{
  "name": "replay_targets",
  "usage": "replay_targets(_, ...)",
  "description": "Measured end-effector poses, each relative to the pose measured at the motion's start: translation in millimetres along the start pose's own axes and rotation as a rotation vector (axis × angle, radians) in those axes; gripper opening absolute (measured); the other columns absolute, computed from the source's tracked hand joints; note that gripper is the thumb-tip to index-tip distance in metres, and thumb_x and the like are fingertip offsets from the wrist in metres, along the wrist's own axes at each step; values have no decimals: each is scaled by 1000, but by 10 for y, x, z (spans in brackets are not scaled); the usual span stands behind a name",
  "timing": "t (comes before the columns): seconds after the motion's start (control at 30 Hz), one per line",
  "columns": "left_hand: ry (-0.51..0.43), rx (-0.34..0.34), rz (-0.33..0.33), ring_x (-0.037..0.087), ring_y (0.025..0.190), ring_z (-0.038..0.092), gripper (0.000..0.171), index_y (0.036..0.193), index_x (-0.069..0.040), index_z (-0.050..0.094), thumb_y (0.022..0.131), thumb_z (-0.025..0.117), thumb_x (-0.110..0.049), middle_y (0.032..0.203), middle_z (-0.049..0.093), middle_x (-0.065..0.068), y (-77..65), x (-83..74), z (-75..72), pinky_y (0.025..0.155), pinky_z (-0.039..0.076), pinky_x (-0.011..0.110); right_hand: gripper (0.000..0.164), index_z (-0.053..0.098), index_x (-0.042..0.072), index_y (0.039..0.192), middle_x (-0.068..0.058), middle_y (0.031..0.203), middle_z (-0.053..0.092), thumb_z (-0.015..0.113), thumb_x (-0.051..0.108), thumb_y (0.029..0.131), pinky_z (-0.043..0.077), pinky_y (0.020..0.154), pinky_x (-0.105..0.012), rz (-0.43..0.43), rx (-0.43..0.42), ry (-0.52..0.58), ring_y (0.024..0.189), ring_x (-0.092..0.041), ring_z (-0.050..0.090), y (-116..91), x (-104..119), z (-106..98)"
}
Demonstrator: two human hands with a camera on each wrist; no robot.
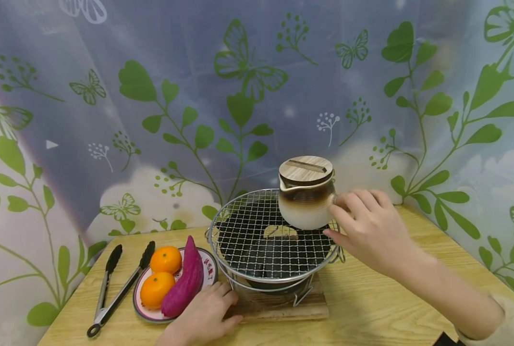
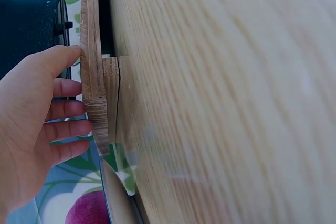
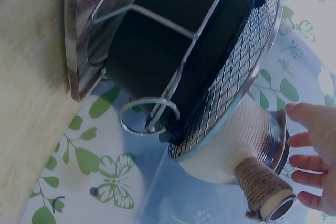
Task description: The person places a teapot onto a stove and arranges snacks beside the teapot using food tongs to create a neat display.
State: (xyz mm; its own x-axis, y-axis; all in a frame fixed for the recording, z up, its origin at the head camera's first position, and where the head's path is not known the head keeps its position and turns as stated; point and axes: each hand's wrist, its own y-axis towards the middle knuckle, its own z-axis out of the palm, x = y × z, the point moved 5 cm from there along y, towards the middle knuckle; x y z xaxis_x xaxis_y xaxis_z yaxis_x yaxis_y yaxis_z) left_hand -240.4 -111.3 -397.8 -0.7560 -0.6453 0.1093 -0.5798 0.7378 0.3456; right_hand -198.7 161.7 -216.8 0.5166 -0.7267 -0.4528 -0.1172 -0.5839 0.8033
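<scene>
A cream-and-brown ceramic teapot [image 1: 304,211] with a wooden lid [image 1: 305,169] stands on the right side of the round wire grill mesh [image 1: 239,247]. My right hand [image 1: 367,223] is beside the pot, with its fingers loosely extended. In the right wrist view, the rope-wrapped side handle [image 3: 257,182] shows uncovered, and the fingertips are close by the pot's rim. The mesh tops a black stove [image 3: 157,40] in a wire frame on a wooden board [image 1: 283,312]. My left hand [image 1: 207,307] has relaxed fingers, its fingertips right at the board's edge [image 2: 93,77].
Left of the stove, a plate [image 1: 211,271] holds two oranges [image 1: 158,290] and a purple sweet potato [image 1: 185,283]. Black-tipped tongs [image 1: 118,298] lie farther left on the wooden table [image 1: 382,302]. A printed curtain [image 1: 175,144] hangs behind.
</scene>
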Motion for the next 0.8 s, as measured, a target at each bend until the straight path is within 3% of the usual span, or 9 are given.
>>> replay_targets(0.13,6,-7,4,14,79,49,26,86,-16,62,82,63,-42,83,53,-4,4,2,4,73,45,29,47,62,0,87,-16,86,58,41,40,96,43,65,-47,-12,-21,61,77,-36,55,-13,117,-87)
replay_targets(0.47,10,21,-11,15,80,50,28,86,-16,62,83,62,-44,83,54,-4,18,6,14,74,45,30,45,64,0,90,-14,86,59,42,39,97,43,67,-44,-19,-50,159,76,-32,56,-102,307,-243)
replay_targets(0.8,9,8,-2,15,80,50,28,86,-16,62,82,62,-43,84,54,-4,16,7,12,74,45,31,46,64,1,90,-8,87,59,42,41,97,40,67,-37,18,-50,247,78,-27,56,-241,331,-365)
